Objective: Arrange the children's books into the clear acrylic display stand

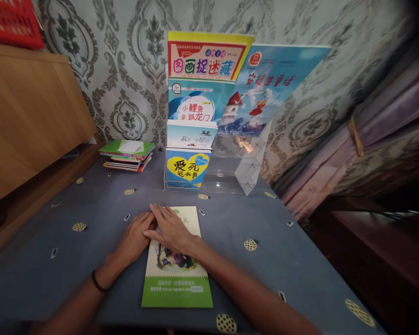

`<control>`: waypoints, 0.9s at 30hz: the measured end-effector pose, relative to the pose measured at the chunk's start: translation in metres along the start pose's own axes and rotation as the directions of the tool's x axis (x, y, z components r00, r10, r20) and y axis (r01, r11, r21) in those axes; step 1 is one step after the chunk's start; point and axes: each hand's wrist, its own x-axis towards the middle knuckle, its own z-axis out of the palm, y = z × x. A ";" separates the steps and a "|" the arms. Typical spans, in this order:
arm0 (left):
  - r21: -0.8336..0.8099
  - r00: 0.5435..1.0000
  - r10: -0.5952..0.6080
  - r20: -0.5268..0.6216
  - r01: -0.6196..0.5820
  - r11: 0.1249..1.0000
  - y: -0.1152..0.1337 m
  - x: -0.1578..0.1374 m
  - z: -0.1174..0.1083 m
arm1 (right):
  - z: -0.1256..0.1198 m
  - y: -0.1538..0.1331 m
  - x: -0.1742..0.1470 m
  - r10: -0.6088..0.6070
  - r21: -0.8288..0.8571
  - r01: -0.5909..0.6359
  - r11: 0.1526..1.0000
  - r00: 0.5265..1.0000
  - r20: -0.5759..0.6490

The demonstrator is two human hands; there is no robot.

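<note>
A green and cream book (176, 291) with a picture on its cover lies closed on the table in front of me. My right hand (171, 230) lies flat across the upper part of the cover, fingers stretched toward the upper left. At the book's left edge rests my left hand (137, 235), its fingertips meeting those of the right hand and partly hidden there. A dark band circles my left wrist. Beyond the book stands a clear acrylic rack (246, 174); its left side holds several books, with a blue one with a yellow heart (186, 170) in front.
A large blue picture book (268, 88) leans at the rack's back right. Several books are stacked in a pile (127, 156) at the back left. A wooden cabinet (35, 111) carrying a red basket (12, 23) borders the table's left; a tied curtain (335, 149) hangs at right.
</note>
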 end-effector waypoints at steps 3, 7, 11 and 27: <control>0.022 1.000 0.009 -0.001 -0.009 1.000 0.000 0.001 0.000 | 0.000 0.003 -0.002 -0.012 0.004 0.012 1.000 1.000 0.002; 0.077 0.999 0.038 -0.005 -0.037 0.996 -0.005 -0.001 0.003 | -0.003 0.007 -0.008 -0.016 -0.033 0.018 0.999 0.999 0.047; 0.130 0.999 0.049 -0.024 -0.045 0.991 -0.010 -0.004 0.008 | -0.004 0.012 -0.014 0.027 -0.101 -0.020 0.995 0.998 0.064; 0.157 0.998 0.054 -0.027 -0.049 0.986 -0.012 -0.006 0.009 | -0.024 0.029 -0.051 0.146 -0.134 -0.139 0.981 0.989 0.040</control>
